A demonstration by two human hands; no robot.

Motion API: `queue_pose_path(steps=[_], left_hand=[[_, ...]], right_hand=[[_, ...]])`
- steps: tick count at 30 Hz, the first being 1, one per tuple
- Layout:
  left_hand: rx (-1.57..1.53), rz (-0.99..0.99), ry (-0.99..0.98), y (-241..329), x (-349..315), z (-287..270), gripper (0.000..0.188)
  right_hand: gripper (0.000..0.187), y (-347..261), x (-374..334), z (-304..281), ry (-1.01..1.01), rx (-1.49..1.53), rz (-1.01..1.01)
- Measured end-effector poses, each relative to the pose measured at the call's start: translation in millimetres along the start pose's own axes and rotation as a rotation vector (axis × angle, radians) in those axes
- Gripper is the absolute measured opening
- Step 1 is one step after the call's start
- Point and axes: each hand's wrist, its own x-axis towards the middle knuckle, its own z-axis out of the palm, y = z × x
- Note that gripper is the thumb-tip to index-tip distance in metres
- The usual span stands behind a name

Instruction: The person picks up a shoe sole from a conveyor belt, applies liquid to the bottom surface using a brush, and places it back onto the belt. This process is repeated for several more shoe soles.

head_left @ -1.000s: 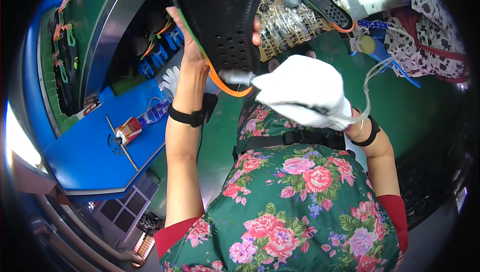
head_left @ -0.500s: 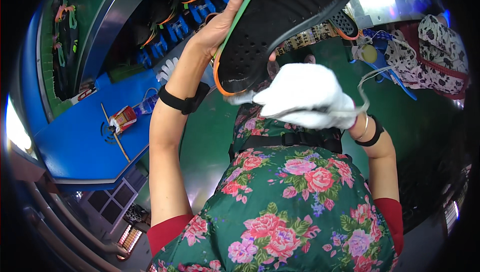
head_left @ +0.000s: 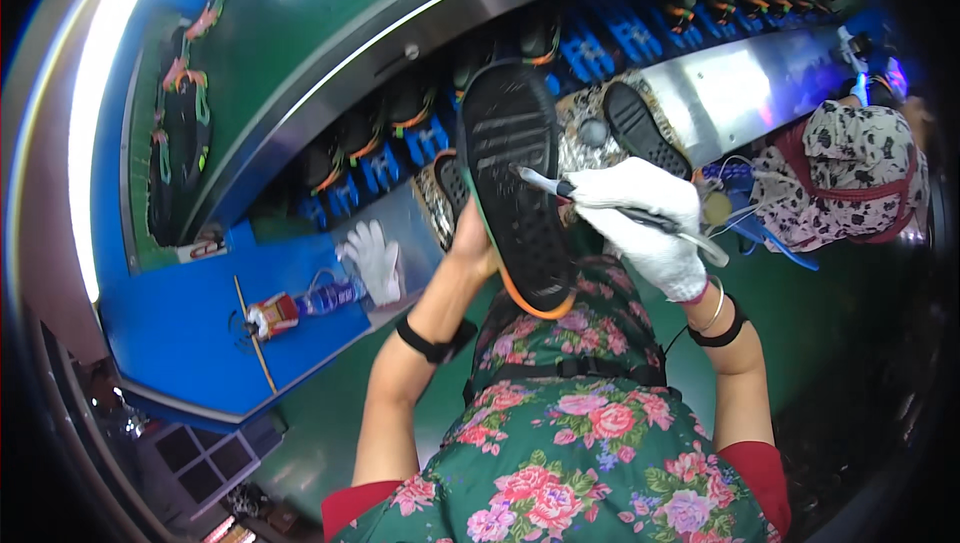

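Note:
My bare left hand (head_left: 474,241) grips the left edge of a black shoe sole (head_left: 518,133) with an orange and green rim, its fingers mostly hidden behind it. The sole is held up in front of me, with its long side roughly upright. In my right hand (head_left: 640,218), which wears a white glove, is a slim brush (head_left: 545,183) with a pale tip. That tip is at the middle of the sole's face, and a thin tube trails back past my right wrist. Two more black soles, one to the right (head_left: 645,128) and one to the left (head_left: 450,183), lie on the bench behind.
Blue holders (head_left: 430,138) with black and orange shoe parts line the far side of the metal bench (head_left: 725,83). At left, a blue table (head_left: 180,313) carries a bottle (head_left: 332,295), a red packet (head_left: 275,315) and a stick; a white glove (head_left: 375,261) lies beside it. A co-worker's patterned clothing (head_left: 840,178) shows at right.
The sole has come lower and turned more upright, showing its face. The brush has moved from its orange lower end up to its middle. My view has shifted, showing more bench.

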Motion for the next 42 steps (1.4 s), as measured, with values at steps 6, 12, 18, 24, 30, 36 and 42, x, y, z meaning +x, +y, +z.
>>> queue_pose_path(steps=[6,12,18,24,30,36,42], left_hand=[[0.07,0.012,-0.043,-21.5,-13.7,-8.7,0.056],[0.484,0.281,-0.033,-23.4,-34.7,10.3,0.083],[-0.281,0.093,-0.435,-37.0,-17.7,41.8,0.097],[-0.4,0.112,-0.391,-59.5,-5.8,53.4,0.098],[0.071,0.143,-0.028,-64.7,-14.1,48.3,0.096],[-0.259,0.146,-0.218,-57.9,-6.5,33.5,0.096],[-0.272,0.075,-0.178,-50.1,-1.1,35.6,0.107]], right_hand=[[0.027,-3.4,8.4,-8.6,-0.2,-0.18,-0.319],[0.03,-20.6,-7.3,-4.1,-0.057,-0.241,-0.33],[0.024,-36.9,-4.9,-5.1,0.036,-0.285,-0.316],[0.031,-52.0,12.6,-9.3,-0.083,-0.339,-0.309],[0.039,-46.6,24.4,10.3,-0.065,-0.55,-0.526],[0.036,-39.1,21.9,15.0,0.017,-0.09,-0.278],[0.027,-38.4,22.7,13.6,-0.058,-0.22,-0.348]])
